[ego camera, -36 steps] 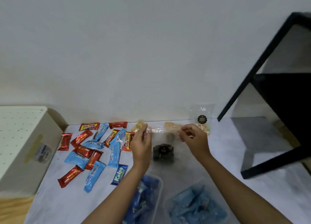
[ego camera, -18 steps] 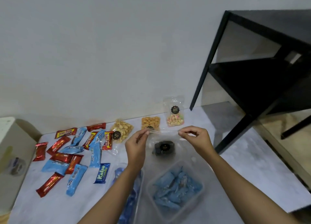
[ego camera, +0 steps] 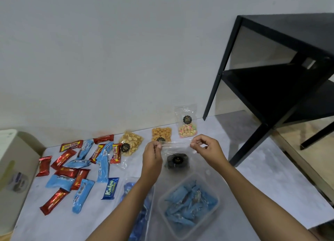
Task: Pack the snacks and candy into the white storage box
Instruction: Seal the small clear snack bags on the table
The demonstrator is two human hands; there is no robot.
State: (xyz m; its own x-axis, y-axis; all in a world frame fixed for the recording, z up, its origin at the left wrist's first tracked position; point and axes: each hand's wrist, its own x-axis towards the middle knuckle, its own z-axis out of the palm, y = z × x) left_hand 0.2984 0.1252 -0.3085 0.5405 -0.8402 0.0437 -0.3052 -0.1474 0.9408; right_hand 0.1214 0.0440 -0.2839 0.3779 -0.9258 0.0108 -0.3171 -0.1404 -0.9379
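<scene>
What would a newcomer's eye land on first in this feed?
Both hands at centre: the left hand and right hand pinch the top edge of a clear bag holding something dark. Left of them sprawls a scatter of red and blue snack bars; nearer the camera sits a clear tub of blue candies.

"Kalpa" runs in pale letters along a dark blue wrapper (ego camera: 110, 188) on the counter (ego camera: 253, 177). "beng-beng" shows in red on yellow on a red wrapper (ego camera: 71, 145) near the wall, upside down from this view. It shows again on a second beng-beng wrapper (ego camera: 95, 153) and a third beng-beng wrapper (ego camera: 115, 153). The clear bag of dark snacks (ego camera: 178, 161), peanut bag (ego camera: 131, 143), orange snack bag (ego camera: 161, 134) and pastel candy bag (ego camera: 187, 126) each carry a round black label with gold print too small to read. Print on the light blue wrappers (ego camera: 103, 168) is blurred.
</scene>
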